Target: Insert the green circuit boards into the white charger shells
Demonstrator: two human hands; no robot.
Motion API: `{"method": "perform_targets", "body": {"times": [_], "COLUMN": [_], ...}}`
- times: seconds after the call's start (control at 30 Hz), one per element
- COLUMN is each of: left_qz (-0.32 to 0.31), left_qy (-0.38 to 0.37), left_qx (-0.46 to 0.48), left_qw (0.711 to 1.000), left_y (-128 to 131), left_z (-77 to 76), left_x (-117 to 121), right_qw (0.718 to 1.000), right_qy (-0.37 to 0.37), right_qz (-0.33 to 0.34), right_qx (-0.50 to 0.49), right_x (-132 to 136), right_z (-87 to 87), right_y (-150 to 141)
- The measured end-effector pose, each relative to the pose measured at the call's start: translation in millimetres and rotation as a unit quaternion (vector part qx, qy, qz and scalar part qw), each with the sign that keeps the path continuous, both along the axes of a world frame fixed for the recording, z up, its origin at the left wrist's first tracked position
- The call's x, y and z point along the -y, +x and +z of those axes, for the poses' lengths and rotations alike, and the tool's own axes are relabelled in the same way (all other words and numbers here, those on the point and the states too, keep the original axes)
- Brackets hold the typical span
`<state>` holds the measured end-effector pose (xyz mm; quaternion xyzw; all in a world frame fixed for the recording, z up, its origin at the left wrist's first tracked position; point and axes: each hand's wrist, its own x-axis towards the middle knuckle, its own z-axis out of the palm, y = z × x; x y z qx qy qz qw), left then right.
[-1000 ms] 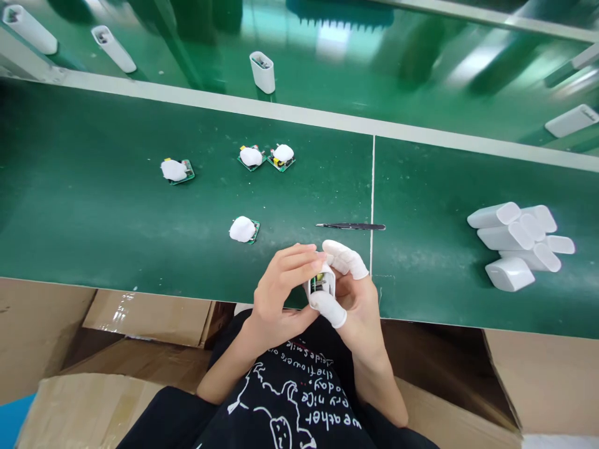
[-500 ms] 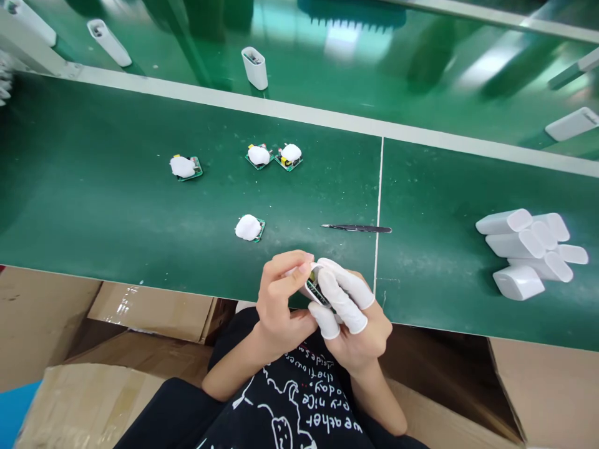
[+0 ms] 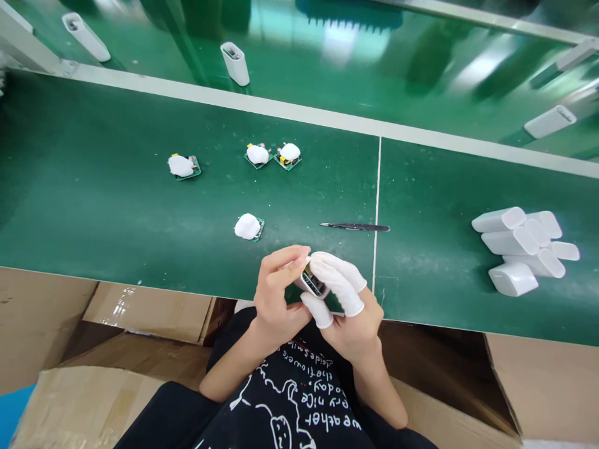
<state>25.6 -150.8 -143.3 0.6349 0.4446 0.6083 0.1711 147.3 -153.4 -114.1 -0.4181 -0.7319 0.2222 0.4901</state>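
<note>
At the near edge of the green work table (image 3: pixel 116 206) both hands close round one small white charger shell (image 3: pixel 312 284) with a circuit board showing in its open end. My left hand (image 3: pixel 276 293) pinches it from the left. My right hand (image 3: pixel 349 305), with white finger cots, grips it from the right, fingers curled over the opening. A circuit board with a white blob (image 3: pixel 248 226) lies just beyond my left hand. Black tweezers (image 3: pixel 355 227) lie beyond my right hand.
Three more boards with white blobs (image 3: pixel 183 166) (image 3: pixel 258 154) (image 3: pixel 289 153) lie farther out. A pile of white shells (image 3: pixel 524 246) sits at the right. Single shells (image 3: pixel 235 63) (image 3: pixel 548 121) ride the conveyor belt (image 3: pixel 327 68) behind. Cardboard boxes (image 3: pixel 150 315) stand below the table edge.
The shell has tilted over in my hands, and my right fingers have curled across its open end. The shells on the far belt have drifted left.
</note>
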Motion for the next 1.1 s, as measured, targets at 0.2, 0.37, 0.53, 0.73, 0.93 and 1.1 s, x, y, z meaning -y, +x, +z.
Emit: {"method": "perform_targets", "body": {"times": [0.2,0.37,0.53,0.73,0.93,1.1], "left_qz": [0.006,0.03,0.062,0.046,-0.026,-0.01], "left_qy": [0.006,0.008,0.018,-0.008,-0.161,-0.171], "left_qx": [0.005,0.016,0.037,0.094,-0.04,-0.037], "left_qw": [1.0,0.999,0.997,0.994,0.986,0.985], "left_y": [0,3,6,11,0,-6], "left_z": [-1.5,-2.9,-4.1,0.3,19.3,20.4], "left_x": [-2,0,-1,-3,-4,-5], "right_qw": [0.997,1.0,0.998,0.995,0.975,0.981], "right_qy": [-0.037,0.016,0.041,-0.008,-0.091,-0.028], "right_qz": [-0.006,-0.021,-0.042,-0.018,0.033,-0.077], "right_qx": [-0.065,0.011,-0.034,-0.094,-0.198,0.174], "right_x": [1,6,6,3,-6,-38], "right_z": [-3.6,-2.8,-5.6,-9.0,-16.6,-15.9], "right_y": [-1,-5,-12,-15,5,44]}}
